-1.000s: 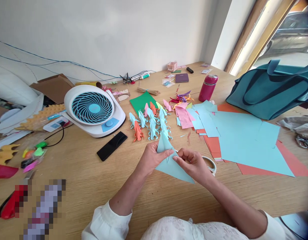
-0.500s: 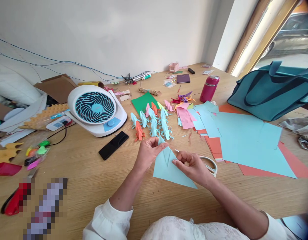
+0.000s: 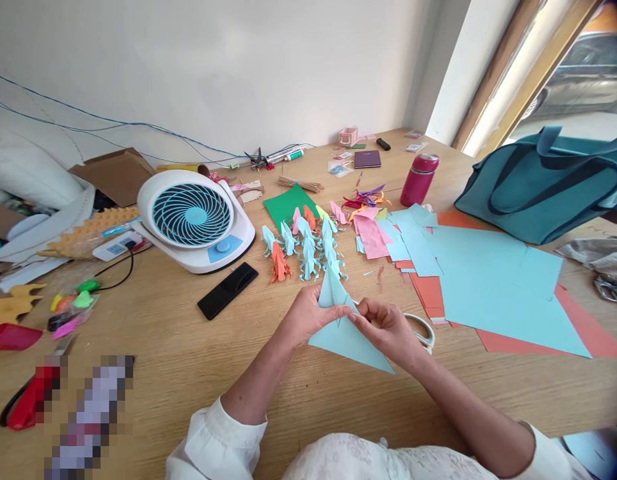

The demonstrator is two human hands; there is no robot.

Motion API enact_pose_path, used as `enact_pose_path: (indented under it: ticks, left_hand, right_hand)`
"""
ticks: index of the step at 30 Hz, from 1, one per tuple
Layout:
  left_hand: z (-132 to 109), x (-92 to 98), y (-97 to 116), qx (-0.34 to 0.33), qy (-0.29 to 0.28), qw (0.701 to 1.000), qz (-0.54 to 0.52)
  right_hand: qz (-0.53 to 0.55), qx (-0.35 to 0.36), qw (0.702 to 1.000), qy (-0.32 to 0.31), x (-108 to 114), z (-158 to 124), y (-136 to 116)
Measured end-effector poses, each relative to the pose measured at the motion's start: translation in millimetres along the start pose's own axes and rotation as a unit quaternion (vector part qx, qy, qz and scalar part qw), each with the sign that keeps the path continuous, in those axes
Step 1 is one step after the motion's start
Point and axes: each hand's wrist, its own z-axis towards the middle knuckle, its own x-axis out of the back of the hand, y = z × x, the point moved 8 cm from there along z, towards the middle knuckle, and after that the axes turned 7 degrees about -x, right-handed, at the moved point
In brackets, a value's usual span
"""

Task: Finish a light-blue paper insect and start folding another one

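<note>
Both hands (image 3: 348, 323) pinching folded light-blue paper (image 3: 344, 333), wooden table (image 3: 188, 360)

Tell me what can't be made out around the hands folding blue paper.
Head view only.
Middle fold of the blue paper: covered by the left hand and right hand pinching it.
Most of the scissors: behind the right hand; a white handle shows.
Lower-left patch: pixelated.
Teal bag: cut by the right edge.

White textured blouse (image 3: 368, 461), gathered cuffs (image 3: 222, 432)

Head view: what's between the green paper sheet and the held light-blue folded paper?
Rows of small folded paper figures, mostly blue, beyond the light-blue folded paper; head view.
</note>
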Motion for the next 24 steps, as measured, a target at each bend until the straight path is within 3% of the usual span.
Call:
enact_pose_path:
  ticks: [8,24]
  left_hand:
    - [-0.7,-8.5,-7.8,0.015,-0.008,1.000,0.006]
    - [4.9,25.8,17.8,-0.111,0.097,0.988,0.054]
  right_hand:
    - [-0.042,0.015,0.998,-0.041,-5.2,3.9,3.7]
    - [-0.108,0.013,0.992,-0.061,-13.8,0.3,1.7]
